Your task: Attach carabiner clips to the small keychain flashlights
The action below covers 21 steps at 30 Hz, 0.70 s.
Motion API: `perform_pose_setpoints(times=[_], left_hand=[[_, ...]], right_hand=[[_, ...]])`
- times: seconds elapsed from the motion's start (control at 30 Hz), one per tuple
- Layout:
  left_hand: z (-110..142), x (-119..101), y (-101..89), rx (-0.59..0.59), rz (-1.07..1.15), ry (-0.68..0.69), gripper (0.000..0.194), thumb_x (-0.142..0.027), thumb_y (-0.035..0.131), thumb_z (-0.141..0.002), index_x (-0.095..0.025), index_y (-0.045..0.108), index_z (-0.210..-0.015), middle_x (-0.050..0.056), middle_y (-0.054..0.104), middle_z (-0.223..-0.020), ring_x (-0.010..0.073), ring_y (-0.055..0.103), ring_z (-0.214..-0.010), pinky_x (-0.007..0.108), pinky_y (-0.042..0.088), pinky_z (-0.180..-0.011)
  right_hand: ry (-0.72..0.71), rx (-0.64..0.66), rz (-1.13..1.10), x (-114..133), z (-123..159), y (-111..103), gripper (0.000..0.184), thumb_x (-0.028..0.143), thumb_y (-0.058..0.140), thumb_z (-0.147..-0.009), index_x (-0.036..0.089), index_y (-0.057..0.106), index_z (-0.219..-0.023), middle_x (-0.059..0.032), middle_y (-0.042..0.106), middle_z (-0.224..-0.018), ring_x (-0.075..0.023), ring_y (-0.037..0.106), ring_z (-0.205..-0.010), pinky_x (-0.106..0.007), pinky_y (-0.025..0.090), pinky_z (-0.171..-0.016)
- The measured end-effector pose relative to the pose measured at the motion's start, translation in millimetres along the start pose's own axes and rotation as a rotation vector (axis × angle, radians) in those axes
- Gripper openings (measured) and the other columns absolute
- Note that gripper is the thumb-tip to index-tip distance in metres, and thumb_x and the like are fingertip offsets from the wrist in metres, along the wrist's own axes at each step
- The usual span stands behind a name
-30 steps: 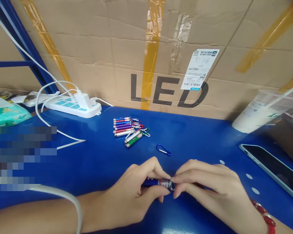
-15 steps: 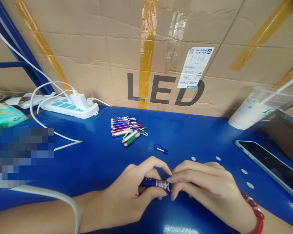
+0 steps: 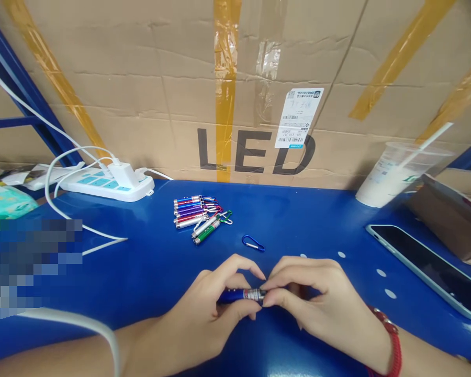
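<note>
Between the thumb and fingers of my left hand point(image 3: 208, 309) lies a small blue keychain laser pointer point(image 3: 235, 296), level, with a silver labelled band toward its right end. My right hand point(image 3: 317, 298) pinches that silver end with thumb and fingertips, which partly cover it. Whether a tiny part sits in that pinch is hidden. A loose blue carabiner clip point(image 3: 253, 243) rests on the table just beyond my hands. Further back and left, several similar pointers point(image 3: 192, 212) in blue, purple, red and silver lie in a row with their clips on; a green pointer point(image 3: 206, 232) lies slanted in front.
The blue table point(image 3: 149, 272) ends at a large cardboard box point(image 3: 172, 89). A power strip point(image 3: 102, 183) with white cables is at the back left, and a cable crosses my left forearm. At right are a phone point(image 3: 427, 267), a plastic cup with straw point(image 3: 388, 175) and white dots.
The view has shifted slightly, moving most things left in the picture. My right thumb and fingertips have closed over the pointer's silver end, where a small ring showed before.
</note>
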<state>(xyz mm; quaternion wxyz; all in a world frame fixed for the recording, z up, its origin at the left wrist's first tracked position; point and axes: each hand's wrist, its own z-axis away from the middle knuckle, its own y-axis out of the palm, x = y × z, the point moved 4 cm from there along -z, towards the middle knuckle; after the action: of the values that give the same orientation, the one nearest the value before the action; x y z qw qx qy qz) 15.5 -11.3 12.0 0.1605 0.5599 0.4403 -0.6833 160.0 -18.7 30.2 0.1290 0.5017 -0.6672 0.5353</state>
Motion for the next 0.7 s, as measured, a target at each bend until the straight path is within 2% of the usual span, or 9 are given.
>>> perform_pose_setpoints(times=[0.17, 0.3, 0.37, 0.43, 0.6, 0.7], left_hand=[[-1.0, 2.4, 0.4, -0.025, 0.033, -0.059, 0.015, -0.021, 0.050, -0.082, -0.021, 0.048, -0.097, -0.001, 0.065, -0.073, 0.0126, 0.059, -0.068, 0.015, 0.043, -0.053], [-2.9, 3.4, -0.6, -0.068, 0.013, -0.059, 0.014, -0.021, 0.055, -0.078, -0.021, 0.051, -0.091, -0.001, 0.066, -0.072, 0.0128, 0.059, -0.067, 0.018, 0.045, -0.060], [-2.9, 3.3, -0.7, -0.076, -0.019, -0.062, 0.014, -0.021, 0.058, -0.077, -0.021, 0.052, -0.090, -0.003, 0.064, -0.067, 0.0125, 0.058, -0.063, 0.018, 0.045, -0.059], [-2.1, 3.1, -0.6, -0.083, -0.044, -0.069, 0.014, -0.023, 0.059, -0.076, -0.022, 0.053, -0.089, -0.004, 0.062, -0.064, 0.0122, 0.057, -0.060, 0.018, 0.044, -0.058], [-0.1, 2.2, 0.9, -0.069, -0.036, -0.082, 0.015, -0.024, 0.057, -0.078, -0.022, 0.052, -0.092, 0.000, 0.065, -0.076, 0.0147, 0.060, -0.072, 0.019, 0.048, -0.063], [-0.6, 1.3, 2.0, -0.052, -0.004, -0.064, 0.011, -0.027, 0.051, -0.082, -0.020, 0.051, -0.091, 0.002, 0.066, -0.077, 0.0145, 0.061, -0.072, 0.018, 0.048, -0.060]], right_hand=[[0.362, 0.133, -0.227, -16.3, 0.1, 6.9, 0.029, 0.041, 0.066, -0.073, 0.013, 0.068, -0.064, -0.0014, 0.062, -0.065, -0.0028, 0.047, -0.031, -0.015, 0.033, -0.031], [0.530, 0.197, -0.334, -21.9, 1.9, 13.7, 0.034, 0.045, 0.066, -0.069, 0.013, 0.061, -0.058, 0.0046, 0.048, -0.038, -0.0040, 0.040, -0.027, -0.013, 0.027, -0.029], [0.564, 0.225, -0.381, -21.5, 3.1, 17.3, 0.034, 0.044, 0.066, -0.070, 0.013, 0.059, -0.056, 0.0071, 0.041, -0.031, -0.0042, 0.038, -0.026, -0.013, 0.026, -0.029], [0.565, 0.225, -0.414, -20.3, 3.3, 18.9, 0.033, 0.042, 0.066, -0.069, 0.014, 0.058, -0.056, 0.0074, 0.042, -0.031, -0.0038, 0.037, -0.026, -0.012, 0.026, -0.029], [0.547, 0.198, -0.415, -20.3, -0.3, 15.8, 0.033, 0.043, 0.067, -0.067, 0.013, 0.059, -0.057, 0.0070, 0.043, -0.033, -0.0036, 0.037, -0.026, -0.012, 0.024, -0.028], [0.553, 0.195, -0.397, -21.6, -2.4, 15.0, 0.035, 0.045, 0.068, -0.066, 0.012, 0.060, -0.057, 0.0064, 0.044, -0.034, -0.0039, 0.038, -0.027, -0.012, 0.023, -0.028]])
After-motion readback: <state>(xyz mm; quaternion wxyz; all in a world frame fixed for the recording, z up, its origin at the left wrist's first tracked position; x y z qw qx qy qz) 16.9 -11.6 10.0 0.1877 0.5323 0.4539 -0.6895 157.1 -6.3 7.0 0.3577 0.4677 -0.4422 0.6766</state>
